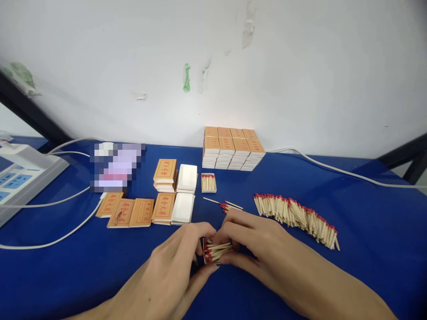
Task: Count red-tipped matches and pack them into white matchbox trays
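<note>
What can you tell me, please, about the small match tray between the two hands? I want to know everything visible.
The small tray is open-topped, with a thin pale rim, and looks like card. It holds wooden-looking matches, most red heads toward its left side, sticks lying at slightly different angles. The left hand holds it from the left, thumb at the near edge; the right hand hides its right end. Whether it rests on the table is unclear.
</note>
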`<action>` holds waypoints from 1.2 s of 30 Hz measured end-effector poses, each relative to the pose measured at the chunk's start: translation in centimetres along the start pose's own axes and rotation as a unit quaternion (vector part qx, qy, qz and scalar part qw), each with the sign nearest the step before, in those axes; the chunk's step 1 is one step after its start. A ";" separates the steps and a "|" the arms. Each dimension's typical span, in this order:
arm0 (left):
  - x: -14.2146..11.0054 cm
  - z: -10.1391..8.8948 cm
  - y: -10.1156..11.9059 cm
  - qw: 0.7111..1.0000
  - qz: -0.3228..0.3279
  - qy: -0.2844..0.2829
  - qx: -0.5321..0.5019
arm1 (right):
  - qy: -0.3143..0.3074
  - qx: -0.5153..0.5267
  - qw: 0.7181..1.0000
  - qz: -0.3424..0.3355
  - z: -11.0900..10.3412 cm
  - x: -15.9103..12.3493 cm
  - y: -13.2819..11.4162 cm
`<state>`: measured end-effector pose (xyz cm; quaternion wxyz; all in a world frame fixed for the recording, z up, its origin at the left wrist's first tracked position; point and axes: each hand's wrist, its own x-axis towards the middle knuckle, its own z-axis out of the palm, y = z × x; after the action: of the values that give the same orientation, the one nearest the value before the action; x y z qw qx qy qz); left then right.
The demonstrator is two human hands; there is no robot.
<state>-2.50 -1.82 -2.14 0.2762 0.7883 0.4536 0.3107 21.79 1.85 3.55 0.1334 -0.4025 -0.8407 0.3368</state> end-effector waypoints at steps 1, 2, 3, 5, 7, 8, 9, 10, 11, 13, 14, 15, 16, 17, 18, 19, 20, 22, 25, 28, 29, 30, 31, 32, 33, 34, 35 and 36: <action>0.0 -0.1 0.0 1.000 0.004 0.002 0.001 | -0.003 0.011 1.000 0.006 0.0 0.1 0.0; 0.1 -0.2 0.0 1.000 0.006 0.000 0.001 | 0.000 0.019 1.000 0.013 -0.1 0.3 0.1; 0.1 -0.3 0.1 1.000 0.006 -0.005 0.002 | 0.007 0.025 0.999 0.019 -0.2 0.4 0.1; 0.1 -0.6 0.2 1.000 0.004 -0.023 0.005 | 0.018 0.037 0.999 0.026 -0.3 0.5 0.2; 0.1 -0.8 0.3 0.999 -0.003 -0.042 0.007 | 0.015 0.052 0.998 0.035 -0.5 0.6 0.3; 0.1 -0.9 0.3 0.999 -0.005 -0.048 0.006 | 0.012 0.057 0.998 0.039 -0.5 0.5 0.3; 0.1 -0.9 0.4 0.999 -0.005 -0.052 0.006 | 0.009 0.057 0.997 0.042 -0.6 0.5 0.3; 0.1 -1.0 0.4 0.998 -0.003 -0.055 0.008 | 0.008 0.055 0.997 0.045 -0.6 0.4 0.3; 0.1 -1.0 0.5 0.998 0.000 -0.057 0.012 | 0.005 0.052 0.998 0.046 -0.6 0.4 0.3; 0.2 -1.0 0.6 0.998 0.013 -0.055 0.024 | 0.001 0.049 0.998 0.047 -0.8 0.3 0.3; 0.3 -1.1 0.8 0.998 0.019 -0.055 0.028 | 0.003 0.048 0.998 0.047 -0.9 0.3 0.3; 0.4 -1.2 0.9 0.998 0.025 -0.054 0.032 | 0.010 0.045 0.998 0.046 -1.2 0.2 0.3; 0.5 -1.3 1.1 0.998 0.026 -0.052 0.036 | 0.027 0.039 0.998 0.048 -1.4 0.3 0.3; 0.6 -1.5 1.3 0.998 0.026 -0.045 0.040 | 0.055 0.031 0.997 0.051 -1.8 0.3 0.3; 0.7 -1.6 1.5 0.998 0.026 -0.036 0.044 | 0.093 0.023 0.994 0.059 -2.1 0.3 0.4; 0.8 -1.7 1.7 0.998 0.025 -0.028 0.047 | 0.134 0.015 0.988 0.071 -2.4 0.4 0.5; 0.9 -1.7 1.8 0.998 0.027 -0.018 0.051 | 0.172 0.008 0.981 0.084 -2.6 0.4 0.6; 0.9 -1.7 1.9 0.998 0.034 -0.015 0.056 | 0.223 -0.008 0.969 0.107 -2.9 0.4 0.7; 0.7 -1.5 1.7 0.997 0.039 -0.036 0.062 | 0.236 -0.023 0.964 0.116 -2.9 0.6 0.8; 0.5 -1.4 1.5 0.997 0.036 -0.028 0.068 | 0.226 -0.010 0.968 0.113 -2.7 0.7 0.6; 0.5 -1.4 1.4 0.997 0.039 -0.017 0.069 | 0.220 -0.005 0.969 0.112 -2.7 0.7 0.5; 0.5 -1.5 1.4 0.997 0.041 -0.009 0.070 | 0.211 -0.001 0.971 0.112 -2.6 0.8 0.4; 0.5 -1.5 1.4 0.997 0.041 -0.007 0.071 | 0.203 0.001 0.973 0.112 -2.5 0.8 0.4; 0.5 -1.5 1.4 0.997 0.042 -0.012 0.070 | 0.197 0.000 0.974 0.111 -2.5 0.7 0.4; 0.4 -1.5 1.4 0.997 0.043 -0.019 0.067 | 0.192 -0.002 0.975 0.108 -2.4 0.7 0.4; 0.4 -1.5 1.3 0.997 0.041 -0.026 0.065 | 0.185 -0.003 0.977 0.105 -2.4 0.6 0.4; 0.4 -1.4 1.3 0.997 0.039 -0.031 0.061 | 0.179 -0.003 0.979 0.100 -2.3 0.6 0.5; 0.3 -1.4 1.2 0.997 0.040 -0.030 0.057 | 0.172 0.000 0.981 0.095 -2.3 0.5 0.5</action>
<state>-2.76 -1.85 -0.31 0.2312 0.8292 0.4303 0.2716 22.89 3.47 4.87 0.2430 -0.5325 -0.7631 0.2739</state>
